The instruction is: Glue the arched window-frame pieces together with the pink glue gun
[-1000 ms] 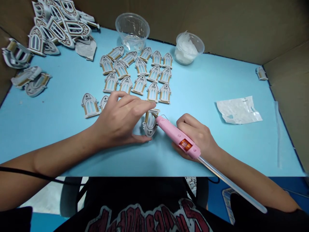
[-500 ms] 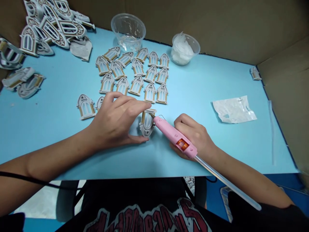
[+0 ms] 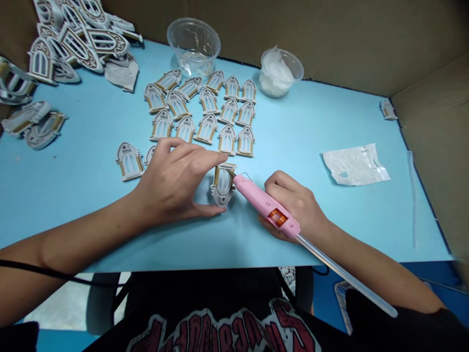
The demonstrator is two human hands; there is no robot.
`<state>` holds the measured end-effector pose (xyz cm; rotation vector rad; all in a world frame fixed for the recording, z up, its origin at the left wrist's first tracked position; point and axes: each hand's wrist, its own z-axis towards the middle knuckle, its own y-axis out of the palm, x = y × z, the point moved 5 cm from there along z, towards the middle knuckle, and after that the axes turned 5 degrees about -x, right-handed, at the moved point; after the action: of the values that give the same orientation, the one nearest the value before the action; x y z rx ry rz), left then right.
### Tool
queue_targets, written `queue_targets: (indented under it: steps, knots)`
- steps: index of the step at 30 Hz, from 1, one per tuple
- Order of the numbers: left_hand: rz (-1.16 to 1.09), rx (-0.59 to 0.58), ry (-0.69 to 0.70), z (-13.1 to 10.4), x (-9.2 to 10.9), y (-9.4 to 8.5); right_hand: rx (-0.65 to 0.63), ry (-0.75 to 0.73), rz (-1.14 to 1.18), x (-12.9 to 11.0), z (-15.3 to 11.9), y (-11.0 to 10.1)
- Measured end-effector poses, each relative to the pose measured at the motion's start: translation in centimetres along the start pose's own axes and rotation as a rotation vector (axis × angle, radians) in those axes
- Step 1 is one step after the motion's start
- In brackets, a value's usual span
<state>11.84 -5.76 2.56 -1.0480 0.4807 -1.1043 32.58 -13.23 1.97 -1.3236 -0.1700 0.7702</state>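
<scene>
My left hand (image 3: 179,181) grips a small white and gold arched window piece (image 3: 223,186) between thumb and fingertips, its arch pointing toward me. In my right hand (image 3: 295,203) is a pink glue gun (image 3: 258,198), held like a pen. Its metal nozzle touches or hovers just over the flat end of the window piece; which one I cannot tell. A long clear glue stick (image 3: 348,276) sticks out of the gun's back end. Several similar window pieces (image 3: 207,128) lie in rows beyond my hands, and one (image 3: 130,161) lies left of my left hand.
Larger arched frames (image 3: 78,46) are piled at the back left. Two clear plastic tubs, one nearly see-through (image 3: 194,41) and one with white scraps (image 3: 276,76), stand along the back wall. A torn white wrapper (image 3: 355,165) and a thin clear stick (image 3: 413,200) lie at right.
Both hands, the glue gun and the window piece hold almost the same position. The whole view has shifted very slightly.
</scene>
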Motion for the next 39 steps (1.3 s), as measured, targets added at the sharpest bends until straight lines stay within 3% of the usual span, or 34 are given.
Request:
queue_targets:
  steps: [39]
  knots:
    - [-0.004, 0.017, -0.007, -0.17, -0.16, -0.25, 0.035, 0.028, 0.082, 0.15, -0.15, -0.24]
